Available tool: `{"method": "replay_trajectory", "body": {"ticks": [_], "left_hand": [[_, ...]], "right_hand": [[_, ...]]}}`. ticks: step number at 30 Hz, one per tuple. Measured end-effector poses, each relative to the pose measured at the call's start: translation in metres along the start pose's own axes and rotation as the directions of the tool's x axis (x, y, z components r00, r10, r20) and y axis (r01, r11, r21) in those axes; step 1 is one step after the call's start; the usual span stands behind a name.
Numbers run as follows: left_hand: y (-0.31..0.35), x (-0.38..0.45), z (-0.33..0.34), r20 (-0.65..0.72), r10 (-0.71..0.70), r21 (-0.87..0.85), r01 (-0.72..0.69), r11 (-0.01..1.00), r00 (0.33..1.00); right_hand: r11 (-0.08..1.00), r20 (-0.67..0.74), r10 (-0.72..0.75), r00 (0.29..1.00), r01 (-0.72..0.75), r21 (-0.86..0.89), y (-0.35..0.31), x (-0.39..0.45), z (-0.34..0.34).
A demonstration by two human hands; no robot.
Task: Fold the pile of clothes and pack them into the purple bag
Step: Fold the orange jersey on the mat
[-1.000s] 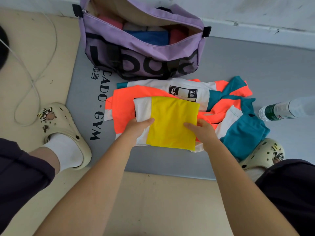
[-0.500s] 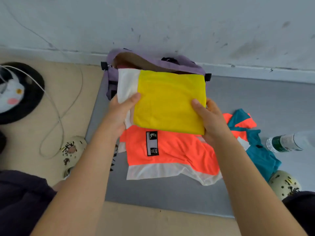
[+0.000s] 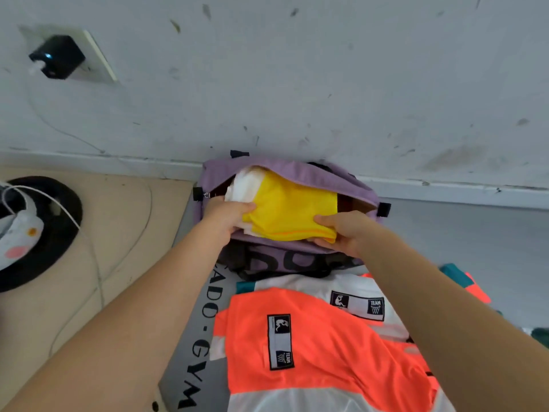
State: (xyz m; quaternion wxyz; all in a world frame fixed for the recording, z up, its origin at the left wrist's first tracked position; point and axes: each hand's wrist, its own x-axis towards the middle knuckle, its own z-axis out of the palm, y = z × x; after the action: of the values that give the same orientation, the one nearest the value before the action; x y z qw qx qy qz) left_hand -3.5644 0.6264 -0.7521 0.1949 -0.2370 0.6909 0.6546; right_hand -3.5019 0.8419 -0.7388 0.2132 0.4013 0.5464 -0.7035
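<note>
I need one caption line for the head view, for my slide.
Both hands, left and right, push a folded yellow-and-white garment into the open purple bag.

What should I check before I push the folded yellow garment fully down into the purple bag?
1. Bag mouth open: purple bag unzipped: ok.
2. Grip on both ends: left hand and right hand hold the yellow garment: ok.
3. Fold intact: ok.
4. Space underneath: hidden, cannot tell.
5. Garment fully inside: near edge overhangs the rim: not ok.
6. More clothes waiting: orange garment unfolded: not ok.
</note>
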Motion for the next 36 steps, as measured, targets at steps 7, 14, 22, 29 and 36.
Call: {"method": "replay_trajectory", "body": {"ticks": [7,14,22,29,36], "left_hand": [[-0.011,0.032,-0.012,-0.139,0.202,0.169,-0.178,0.969,0.969],[-0.039,0.032,-0.014,0.117,0.386,0.731,-0.342,0.59,0.915],[-0.029,-0.019,-0.037,0.269,0.743,0.912,-0.41,0.008,0.613],[-0.052,-0.082,-0.013,0.204,0.842,0.765,-0.618,0.181,0.499],[-0.142,-0.103,0.046,0.564,0.3,0.745,-0.631,0.215,0.769]], "right_hand": [[0.974,0.025,-0.211,0.977,0.213,-0.079,-0.001,0.028,0.006],[0.703,-0.07,-0.358,0.931,0.219,-0.677,0.019,0.032,-0.001],[0.192,0.138,-0.669,0.73,0.35,-0.917,0.025,-0.02,-0.016],[0.186,0.021,-0.947,0.319,0.602,-0.777,0.076,-0.061,-0.031],[0.288,-0.063,-0.459,0.886,0.081,-0.954,0.187,-0.032,-0.096]]}}
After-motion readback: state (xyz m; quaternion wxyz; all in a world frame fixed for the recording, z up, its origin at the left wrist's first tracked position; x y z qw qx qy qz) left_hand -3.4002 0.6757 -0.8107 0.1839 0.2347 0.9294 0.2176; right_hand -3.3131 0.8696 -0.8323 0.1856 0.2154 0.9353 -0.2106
